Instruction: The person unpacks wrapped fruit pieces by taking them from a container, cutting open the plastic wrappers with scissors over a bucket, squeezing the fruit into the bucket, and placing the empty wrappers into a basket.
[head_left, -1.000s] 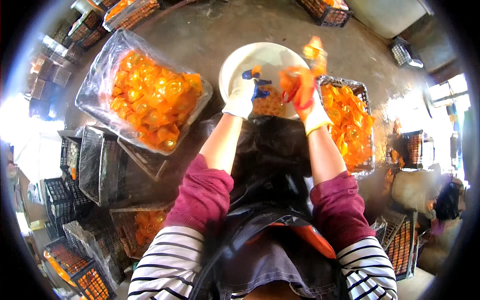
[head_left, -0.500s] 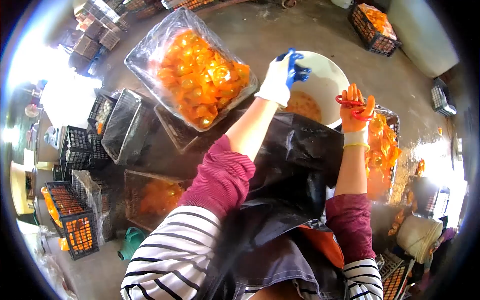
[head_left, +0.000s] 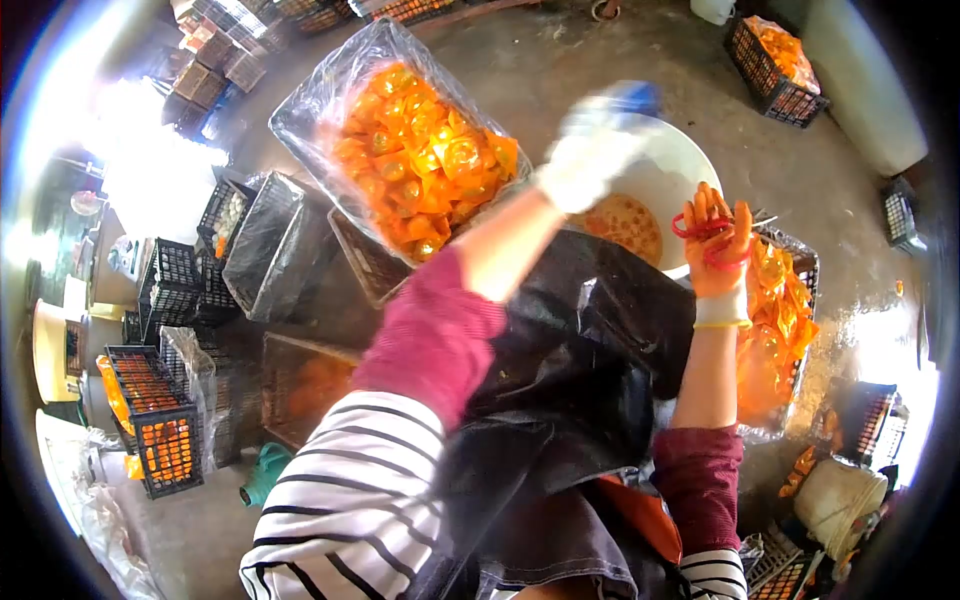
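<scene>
My left hand (head_left: 600,145), in a white glove with blue fingers, is over the near-left rim of a large white bucket (head_left: 690,165). It is smeared by motion, so I cannot see its fingers or anything in them. Orange-brown pieces in liquid (head_left: 625,228) lie at the bucket's bottom. To the right of the bucket, my right hand (head_left: 718,255), in an orange-palmed glove with a white cuff, holds red-handled scissors (head_left: 690,228). Its palm faces up, with the handles looped about the fingers. A crate (head_left: 808,265) of shiny orange packets (head_left: 775,300) stands beside this hand.
A plastic-lined crate (head_left: 300,105) heaped with shiny orange packets (head_left: 425,150) stands left of the bucket. Below it is another crate (head_left: 285,400) with orange contents. Black crates (head_left: 165,440) and a green container (head_left: 265,475) are at left. A further filled crate (head_left: 770,85) stands far right.
My left hand has swung slightly right and down, and is now blurred. My right hand keeps the scissors in much the same place. The whole view has shifted a little to the right.
</scene>
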